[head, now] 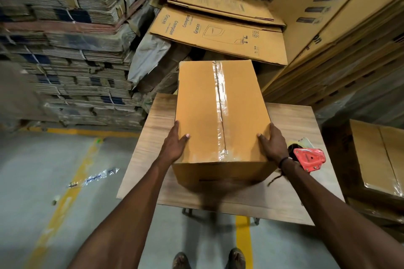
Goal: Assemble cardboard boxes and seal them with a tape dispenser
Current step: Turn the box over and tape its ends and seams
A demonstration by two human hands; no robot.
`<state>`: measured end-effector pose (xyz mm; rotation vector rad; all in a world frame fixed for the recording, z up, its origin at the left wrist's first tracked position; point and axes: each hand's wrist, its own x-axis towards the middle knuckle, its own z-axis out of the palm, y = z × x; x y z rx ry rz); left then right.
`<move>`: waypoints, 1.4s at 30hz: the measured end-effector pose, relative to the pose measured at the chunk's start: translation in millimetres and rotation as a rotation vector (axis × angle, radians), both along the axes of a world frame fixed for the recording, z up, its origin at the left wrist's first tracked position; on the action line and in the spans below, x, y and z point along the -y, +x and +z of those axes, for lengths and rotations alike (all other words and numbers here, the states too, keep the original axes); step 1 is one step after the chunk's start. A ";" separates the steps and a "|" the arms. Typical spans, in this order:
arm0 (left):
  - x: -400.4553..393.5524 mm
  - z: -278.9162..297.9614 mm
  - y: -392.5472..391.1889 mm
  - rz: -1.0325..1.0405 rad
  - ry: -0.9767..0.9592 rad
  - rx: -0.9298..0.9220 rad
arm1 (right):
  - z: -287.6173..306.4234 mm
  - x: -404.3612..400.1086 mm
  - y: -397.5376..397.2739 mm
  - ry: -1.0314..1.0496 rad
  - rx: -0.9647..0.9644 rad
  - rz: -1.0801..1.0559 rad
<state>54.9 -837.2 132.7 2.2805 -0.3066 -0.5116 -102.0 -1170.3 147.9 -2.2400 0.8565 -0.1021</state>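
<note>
A brown cardboard box point(203, 111) stands on a small wooden table point(290, 120). Clear tape runs along its closed top seam. My left hand point(175, 142) grips the box's near left edge, thumb on top and fingers down the side. My right hand point(272, 144) grips the near right edge the same way. A red tape dispenser point(308, 159) lies on the table just right of my right wrist, untouched.
Flat printed cartons point(218, 35) lean behind the table. Tall stacks of bundled flat cardboard point(65, 50) fill the left, more stacks the right. A taped box point(380, 159) sits at the right. Grey floor with yellow lines and a plastic scrap point(91, 179) lies to the left.
</note>
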 end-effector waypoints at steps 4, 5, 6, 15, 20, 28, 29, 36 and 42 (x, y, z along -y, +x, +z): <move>-9.2 8.6 -48.5 0.131 0.022 0.066 | -0.4 5.3 14.2 -0.060 -0.021 0.146; -10.1 11.7 -64.3 0.166 0.021 0.081 | 0.2 7.5 19.9 -0.087 -0.022 0.183; -10.1 14.7 -82.1 0.210 0.016 0.090 | -0.5 10.4 26.9 -0.118 -0.027 0.220; 0.8 31.4 -170.2 0.257 0.305 0.357 | -0.8 17.0 71.6 -0.399 -0.199 0.368; -27.8 24.9 -112.3 0.199 0.407 0.495 | -6.4 -44.2 48.7 -0.383 -0.197 0.219; -77.2 22.0 69.1 -0.038 0.463 0.368 | -5.9 -164.8 15.7 -0.359 -0.158 0.262; -81.1 24.0 89.5 -0.057 0.474 0.359 | -3.7 -181.1 15.3 -0.368 -0.157 0.307; -100.0 39.3 201.0 -0.162 0.545 0.330 | 1.2 -255.9 33.1 -0.432 -0.105 0.528; -112.0 42.9 222.3 -0.272 0.519 0.319 | 1.4 -237.2 36.6 -0.439 -0.129 0.588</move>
